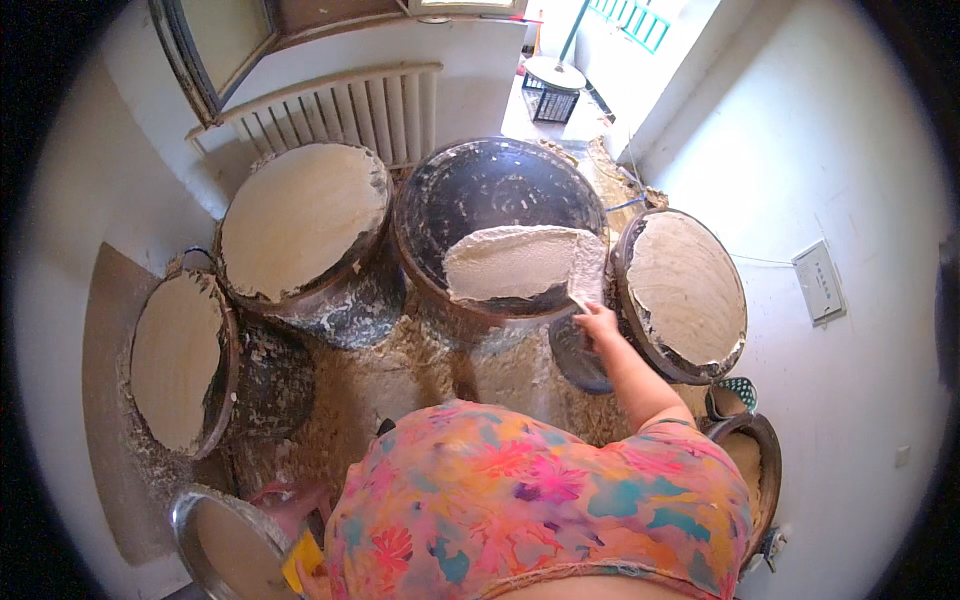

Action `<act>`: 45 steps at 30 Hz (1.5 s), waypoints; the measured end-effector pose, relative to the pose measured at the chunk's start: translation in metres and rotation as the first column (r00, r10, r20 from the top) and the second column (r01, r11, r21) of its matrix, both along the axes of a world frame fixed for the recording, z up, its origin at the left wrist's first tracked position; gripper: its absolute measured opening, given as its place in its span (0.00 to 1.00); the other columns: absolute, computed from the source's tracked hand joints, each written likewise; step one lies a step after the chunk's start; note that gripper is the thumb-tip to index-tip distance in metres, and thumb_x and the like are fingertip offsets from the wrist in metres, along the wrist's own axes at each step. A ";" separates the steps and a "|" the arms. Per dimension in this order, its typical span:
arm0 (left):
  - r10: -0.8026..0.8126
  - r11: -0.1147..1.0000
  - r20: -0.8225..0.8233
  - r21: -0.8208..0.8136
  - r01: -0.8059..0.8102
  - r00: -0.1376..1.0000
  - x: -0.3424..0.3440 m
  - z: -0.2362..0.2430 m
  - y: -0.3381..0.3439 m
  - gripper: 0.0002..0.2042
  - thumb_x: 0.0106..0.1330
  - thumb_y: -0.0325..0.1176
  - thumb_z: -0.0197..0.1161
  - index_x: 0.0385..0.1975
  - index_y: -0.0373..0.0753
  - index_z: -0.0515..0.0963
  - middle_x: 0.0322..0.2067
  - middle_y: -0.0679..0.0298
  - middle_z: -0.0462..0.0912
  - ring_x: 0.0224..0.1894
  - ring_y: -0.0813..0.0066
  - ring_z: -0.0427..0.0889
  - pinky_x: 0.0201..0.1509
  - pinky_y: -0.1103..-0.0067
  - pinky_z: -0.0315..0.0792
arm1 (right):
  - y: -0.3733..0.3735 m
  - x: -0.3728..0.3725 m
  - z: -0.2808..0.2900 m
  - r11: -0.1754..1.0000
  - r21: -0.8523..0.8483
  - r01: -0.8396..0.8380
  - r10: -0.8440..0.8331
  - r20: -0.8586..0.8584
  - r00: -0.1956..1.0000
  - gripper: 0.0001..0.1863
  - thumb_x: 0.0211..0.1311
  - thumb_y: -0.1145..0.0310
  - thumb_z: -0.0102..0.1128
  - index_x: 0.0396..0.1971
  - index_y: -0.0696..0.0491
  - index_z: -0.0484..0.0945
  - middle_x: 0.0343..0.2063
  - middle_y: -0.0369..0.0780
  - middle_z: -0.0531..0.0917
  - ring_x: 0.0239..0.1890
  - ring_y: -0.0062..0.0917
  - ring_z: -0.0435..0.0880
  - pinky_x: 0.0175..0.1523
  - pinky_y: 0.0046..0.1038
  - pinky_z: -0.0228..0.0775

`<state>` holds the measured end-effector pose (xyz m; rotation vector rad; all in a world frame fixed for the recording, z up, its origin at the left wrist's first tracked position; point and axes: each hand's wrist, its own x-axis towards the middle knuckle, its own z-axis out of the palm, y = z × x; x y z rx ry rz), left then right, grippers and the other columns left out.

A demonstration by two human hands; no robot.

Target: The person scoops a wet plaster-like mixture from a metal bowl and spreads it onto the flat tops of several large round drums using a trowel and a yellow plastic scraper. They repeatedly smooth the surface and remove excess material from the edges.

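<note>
Evidently spreading pale paste across near side of black vat top, gripping spreader in right hand; probably needs strokes toward bare far side next. Cannot tell grip of left hand near yellow scraper.

Looks dark, glossy and speckled on the bare top of the middle vessel; damp and finely rough on the pale paste there; matt and faintly streaked on the coating at right. Shines like metal around the bowl. Reads as matt printed cloth on the shirt.
</note>
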<state>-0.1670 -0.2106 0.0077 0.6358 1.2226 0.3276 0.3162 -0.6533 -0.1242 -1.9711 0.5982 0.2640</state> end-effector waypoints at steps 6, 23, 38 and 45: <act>0.077 0.993 0.163 -0.103 -0.060 0.984 0.107 -0.029 0.050 0.13 0.57 0.39 0.57 0.38 0.39 0.70 0.34 0.66 0.77 0.30 0.74 0.78 0.27 0.82 0.73 | 0.129 -0.016 -0.015 0.849 0.381 -0.366 0.349 0.115 0.930 0.26 0.38 0.74 0.65 0.44 0.47 0.73 0.21 0.36 0.78 0.16 0.21 0.73 0.22 0.22 0.64; -0.277 0.919 0.440 -0.140 0.370 0.854 0.212 0.007 -0.029 0.17 0.60 0.38 0.53 0.47 0.41 0.65 0.41 0.62 0.73 0.42 0.67 0.74 0.43 0.68 0.71 | 0.027 0.025 0.005 0.904 0.425 0.037 -0.067 0.056 0.996 0.30 0.40 0.80 0.62 0.49 0.49 0.69 0.15 0.30 0.70 0.12 0.12 0.63 0.15 0.16 0.53; -0.343 0.893 0.367 -0.157 0.421 0.864 0.227 -0.001 -0.038 0.17 0.60 0.36 0.52 0.48 0.40 0.64 0.43 0.62 0.72 0.43 0.66 0.73 0.44 0.70 0.69 | 0.021 0.074 0.020 0.438 -0.814 -0.381 0.592 -0.057 0.804 0.20 0.49 0.76 0.49 0.41 0.36 0.73 0.29 0.45 0.79 0.33 0.38 0.78 0.36 0.33 0.70; -0.276 0.926 0.435 -0.118 0.357 0.857 0.218 0.004 -0.036 0.18 0.60 0.37 0.51 0.49 0.41 0.64 0.45 0.62 0.72 0.46 0.66 0.71 0.49 0.70 0.66 | 0.009 0.080 -0.018 0.970 0.200 0.136 -0.153 0.073 0.985 0.30 0.39 0.78 0.61 0.50 0.52 0.68 0.18 0.33 0.75 0.16 0.16 0.69 0.20 0.19 0.61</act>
